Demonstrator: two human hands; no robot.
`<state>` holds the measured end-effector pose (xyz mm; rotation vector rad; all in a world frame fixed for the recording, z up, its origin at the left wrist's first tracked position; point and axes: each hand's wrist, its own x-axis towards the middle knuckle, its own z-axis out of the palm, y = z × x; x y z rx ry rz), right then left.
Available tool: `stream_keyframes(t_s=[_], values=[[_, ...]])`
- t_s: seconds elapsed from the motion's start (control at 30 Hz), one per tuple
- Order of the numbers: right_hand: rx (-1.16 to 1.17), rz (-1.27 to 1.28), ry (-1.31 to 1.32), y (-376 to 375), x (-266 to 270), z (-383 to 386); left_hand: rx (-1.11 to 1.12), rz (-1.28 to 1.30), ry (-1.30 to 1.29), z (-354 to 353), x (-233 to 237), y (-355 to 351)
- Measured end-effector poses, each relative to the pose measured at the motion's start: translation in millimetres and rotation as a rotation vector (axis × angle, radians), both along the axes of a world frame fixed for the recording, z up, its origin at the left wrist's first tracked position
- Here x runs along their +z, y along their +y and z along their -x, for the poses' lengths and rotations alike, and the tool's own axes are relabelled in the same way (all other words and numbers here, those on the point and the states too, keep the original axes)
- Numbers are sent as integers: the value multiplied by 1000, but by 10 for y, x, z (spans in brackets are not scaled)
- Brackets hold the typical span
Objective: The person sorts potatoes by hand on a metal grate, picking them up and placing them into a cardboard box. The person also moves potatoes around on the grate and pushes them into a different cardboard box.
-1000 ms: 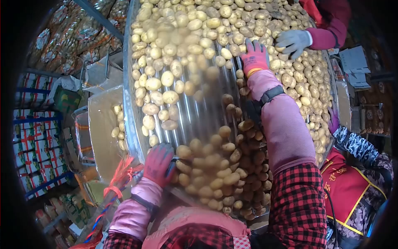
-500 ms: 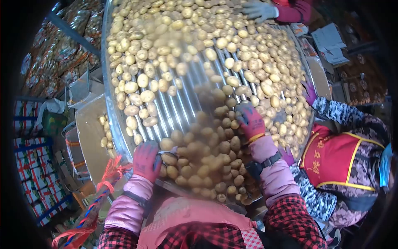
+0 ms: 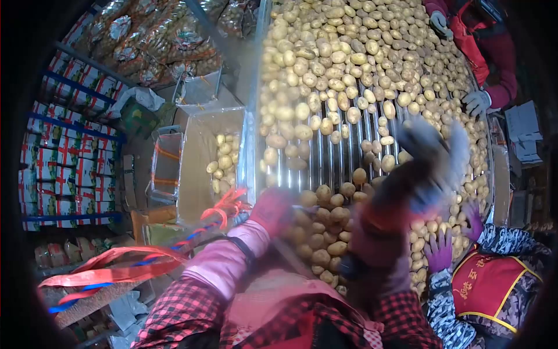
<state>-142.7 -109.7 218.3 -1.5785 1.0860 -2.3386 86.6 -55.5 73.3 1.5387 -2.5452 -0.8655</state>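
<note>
Many potatoes [image 3: 331, 215] lie on a metal roller table [image 3: 325, 154], some heaped at its near end. My left hand [image 3: 274, 210], in a red glove, is at the near left corner beside the potatoes; its fingers are blurred and whatever they hold is hidden. My right hand [image 3: 433, 154], gloved and smeared by motion, is raised over the potatoes on the right side, its fingers seeming spread with nothing visible in them.
A cardboard box [image 3: 195, 157] with some potatoes stands left of the table. Stacked red-and-white boxes [image 3: 72, 198] and filled sacks are farther left. A co-worker's purple-gloved hands [image 3: 439, 251] are at the right edge; another co-worker's pale gloves [image 3: 478, 103] are at the upper right.
The view has turned, so the table appears farther right. My right hand has lifted from the near potato heap and moved right and up. My left hand remains at the near left corner.
</note>
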Motion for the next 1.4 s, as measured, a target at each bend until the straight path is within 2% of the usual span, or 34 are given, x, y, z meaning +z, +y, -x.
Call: stream_keyframes(t_s=[0.07,0.13,0.2,0.27,0.3,0.4,0.5,0.57,0.63,0.67,0.73,0.77,0.87,0.97,1.1,1.13,1.2,1.27,1.37,1.4], values=[[228,-233,392,-288,-211,-388,-72,262,-48,-49,-119,92],[407,-491,728,-486,-639,-629,-56,60,-251,53,242,52],[458,-619,896,-415,-870,-450,-106,21,-361,-152,-203,130],[404,-765,992,-271,-841,158,-19,202,180,-109,-311,144],[355,-861,1035,-196,-813,478,-48,213,25,-70,-274,160],[183,-1117,1244,101,-977,1130,-74,246,41,-69,-352,143],[63,-1264,1531,252,-1485,1293,-108,324,57,-33,-405,101],[59,-1392,1426,284,-1618,1458,-103,321,33,-62,-415,128],[103,-1543,983,278,-1400,1741,-98,309,29,-43,-425,135],[-84,-1390,1030,136,-1302,1799,-96,307,28,-28,-426,142],[-292,-1195,1155,-337,-1446,1993,-99,276,3,-39,-423,141],[-319,-1165,1240,-575,-1653,2065,-97,262,-15,-61,-422,132],[-286,-1523,1478,-1111,-1820,1945,-91,251,-26,-100,-427,135],[-268,-1527,1562,-1237,-2029,1955,-90,238,-27,-87,-411,105],[-121,-1496,1535,-1295,-1798,2111,-83,240,-29,-96,-471,141],[-35,-1393,1204,-1232,-1866,2321,-80,239,-34,-110,-484,124],[369,-1237,282,-1051,-1923,2538,-77,239,-47,-83,-450,91],[391,-986,23,-984,-2024,2553,-67,221,-49,-62,-421,126],[-86,-573,561,-1030,-1829,2169,-80,206,-52,-46,-411,96],[37,-740,443,-1142,-1921,2159,-78,205,-60,-51,-419,103]])
